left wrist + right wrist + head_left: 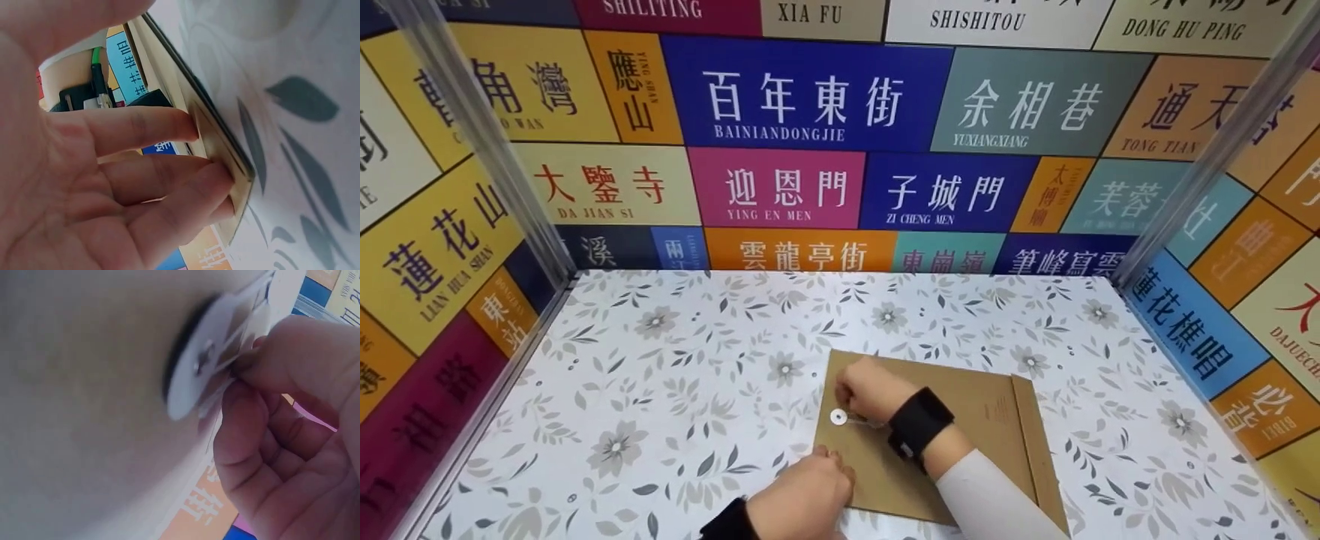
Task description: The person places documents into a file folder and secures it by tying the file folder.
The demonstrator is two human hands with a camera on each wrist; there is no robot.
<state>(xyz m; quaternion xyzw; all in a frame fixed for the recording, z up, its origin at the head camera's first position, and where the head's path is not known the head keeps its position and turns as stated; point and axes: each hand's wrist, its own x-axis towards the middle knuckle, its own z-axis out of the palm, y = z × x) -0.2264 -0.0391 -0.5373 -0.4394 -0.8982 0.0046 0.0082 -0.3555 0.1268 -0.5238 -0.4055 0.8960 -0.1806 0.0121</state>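
A brown kraft document envelope (979, 394) lies flat on the table with its flap fold on the right side. Near its left edge is a white round button (838, 417), seen close up as a white disc (191, 377) with a metal rivet in the right wrist view. My right hand (870, 390) pinches a thin white string (229, 359) between thumb and forefinger, beside the button. At the near left corner, my left hand (810, 491) rests its fingertips on the envelope. In the left wrist view those fingers (149, 126) touch the envelope's corner, the thumb held apart.
A white tabletop (697, 405) with a grey leaf and flower print lies around the envelope. Colourful sign-covered walls (810, 97) stand at the back and both sides, with clear corner posts (487, 142). Both wrists wear black bands (921, 421).
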